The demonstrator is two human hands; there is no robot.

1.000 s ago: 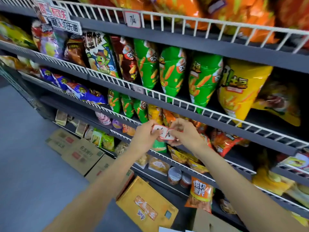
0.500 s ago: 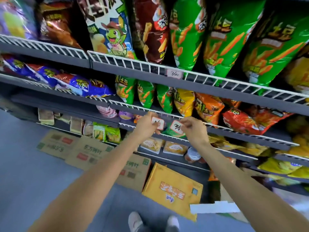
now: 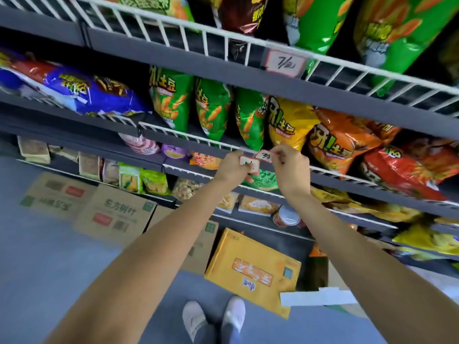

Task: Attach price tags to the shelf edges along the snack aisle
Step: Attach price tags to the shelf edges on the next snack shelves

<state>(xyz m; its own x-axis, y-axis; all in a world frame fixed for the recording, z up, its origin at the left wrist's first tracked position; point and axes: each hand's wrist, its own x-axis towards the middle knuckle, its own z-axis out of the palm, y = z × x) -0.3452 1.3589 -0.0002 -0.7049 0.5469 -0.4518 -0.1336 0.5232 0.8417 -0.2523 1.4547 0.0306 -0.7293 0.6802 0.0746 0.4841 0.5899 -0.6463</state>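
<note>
left arm: stretched forward to the shelf, wrist about level with the rail
left hand [image 3: 232, 165]: fingers curled, pinching a red-bordered price tag [image 3: 249, 164] just below the white wire rail [image 3: 198, 137]
right arm: stretched forward, alongside the left
right hand [image 3: 290, 167]: thumb and fingertips pinching a second price tag [image 3: 264, 155] held at the rail, beside the yellow chip bag [image 3: 288, 122]
hung tag [image 3: 285, 63]: on the rail one shelf up, reads 7
floor: yellow carton [image 3: 253, 269] below the hands
</note>
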